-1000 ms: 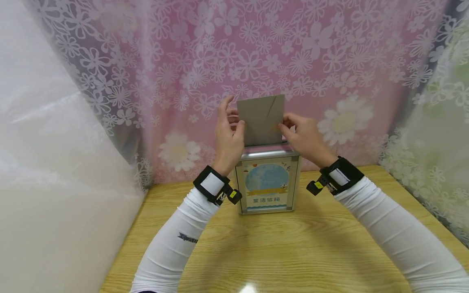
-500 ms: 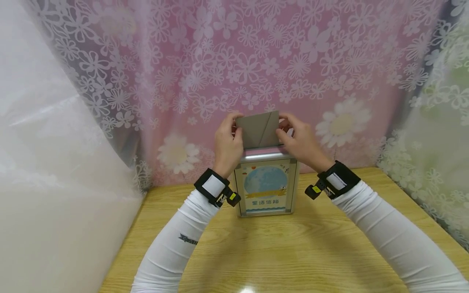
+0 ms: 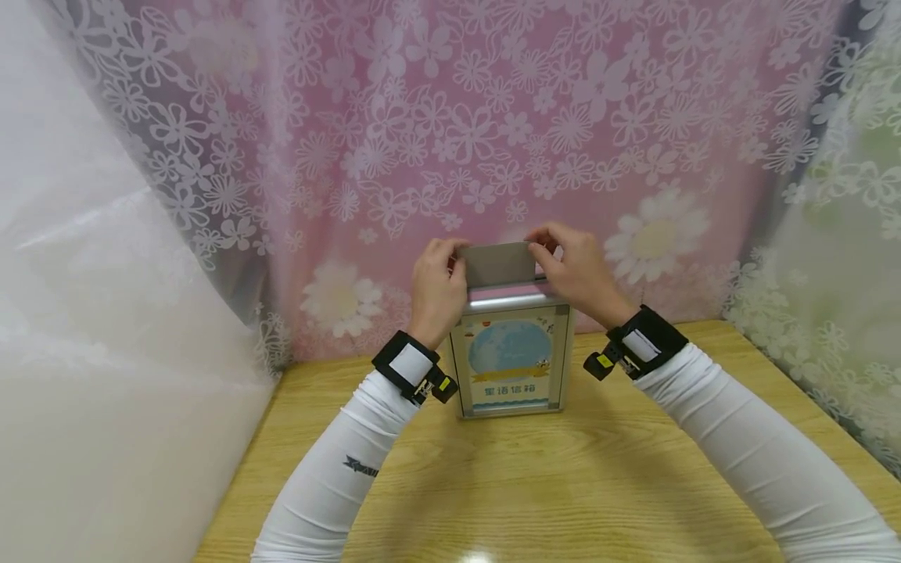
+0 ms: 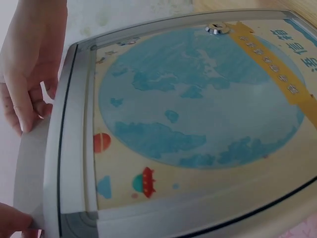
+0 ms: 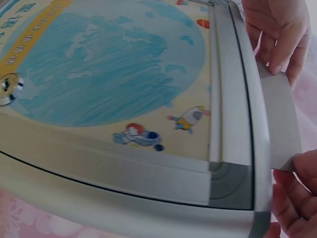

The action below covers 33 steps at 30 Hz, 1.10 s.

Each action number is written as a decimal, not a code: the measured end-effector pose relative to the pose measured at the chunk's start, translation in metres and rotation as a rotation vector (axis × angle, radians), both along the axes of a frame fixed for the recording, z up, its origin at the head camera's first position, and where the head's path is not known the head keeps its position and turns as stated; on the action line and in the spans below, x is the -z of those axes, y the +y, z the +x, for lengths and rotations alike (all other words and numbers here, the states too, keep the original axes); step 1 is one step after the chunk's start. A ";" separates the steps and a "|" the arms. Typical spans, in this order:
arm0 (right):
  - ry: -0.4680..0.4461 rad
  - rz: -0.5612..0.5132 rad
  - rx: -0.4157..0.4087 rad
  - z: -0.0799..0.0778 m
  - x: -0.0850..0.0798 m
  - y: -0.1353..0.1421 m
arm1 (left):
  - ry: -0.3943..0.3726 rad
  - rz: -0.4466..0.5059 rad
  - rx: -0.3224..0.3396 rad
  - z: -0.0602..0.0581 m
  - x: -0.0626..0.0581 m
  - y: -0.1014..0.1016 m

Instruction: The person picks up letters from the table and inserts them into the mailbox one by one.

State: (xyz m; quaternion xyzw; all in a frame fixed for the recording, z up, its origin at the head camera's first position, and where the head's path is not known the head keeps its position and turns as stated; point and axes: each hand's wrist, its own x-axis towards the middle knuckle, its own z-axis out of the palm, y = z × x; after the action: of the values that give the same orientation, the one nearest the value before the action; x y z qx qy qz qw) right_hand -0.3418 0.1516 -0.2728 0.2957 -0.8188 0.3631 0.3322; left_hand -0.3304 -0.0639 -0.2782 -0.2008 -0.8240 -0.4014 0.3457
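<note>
A grey envelope [image 3: 498,264] stands upright in the top slot of a metal-framed letter box [image 3: 559,363], only its upper strip showing. My left hand [image 3: 438,288] pinches its left edge between thumb and fingers, low beside the box top. At the opposite top corner, my right hand [image 3: 583,270] holds it with thumb in front and fingers behind. In the right wrist view, the envelope [image 5: 282,119] spans the gap between both hands above the silver rim. The part inside the box is hidden. A blue planet picture and a round lock [image 4: 218,29] mark the front.
The box stands on a wood-grain table [image 3: 535,477], near its back edge. Behind it hangs a pink flowered curtain [image 3: 457,117]. White sheeting [image 3: 127,313] closes off the left side, and a pale green flowered curtain [image 3: 852,234] the right.
The envelope has slid down into the box, with much less of it showing above the slot. Both hands have stayed at its sides; its diagonal line is now out of sight.
</note>
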 end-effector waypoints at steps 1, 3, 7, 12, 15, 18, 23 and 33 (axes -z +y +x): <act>-0.004 0.010 0.004 0.000 0.001 0.000 | -0.010 -0.014 -0.017 0.000 0.001 -0.001; -0.012 0.034 0.013 0.000 0.004 0.001 | -0.026 -0.044 -0.045 0.000 0.003 -0.002; -0.028 0.067 0.029 -0.003 0.011 0.003 | -0.045 -0.124 -0.086 -0.002 0.008 -0.005; -0.035 0.098 0.066 -0.005 0.020 0.005 | -0.037 -0.223 -0.115 -0.004 0.015 -0.008; -0.061 0.100 0.072 -0.005 0.024 0.005 | -0.037 -0.255 -0.124 -0.004 0.018 -0.008; -0.076 0.085 0.069 -0.004 0.026 0.005 | -0.026 -0.281 -0.135 -0.004 0.021 -0.008; -0.063 0.063 0.063 -0.003 0.028 0.004 | 0.008 -0.308 -0.139 -0.005 0.025 -0.008; 0.013 0.065 0.058 -0.004 0.035 0.005 | 0.041 -0.311 -0.140 -0.005 0.028 -0.008</act>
State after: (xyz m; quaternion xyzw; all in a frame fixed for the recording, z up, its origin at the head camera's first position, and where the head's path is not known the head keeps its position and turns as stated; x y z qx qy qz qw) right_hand -0.3459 0.1561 -0.3075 0.2849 -0.8361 0.3246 0.3381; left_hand -0.3354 -0.0720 -0.3064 -0.2024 -0.8810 -0.2398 0.3541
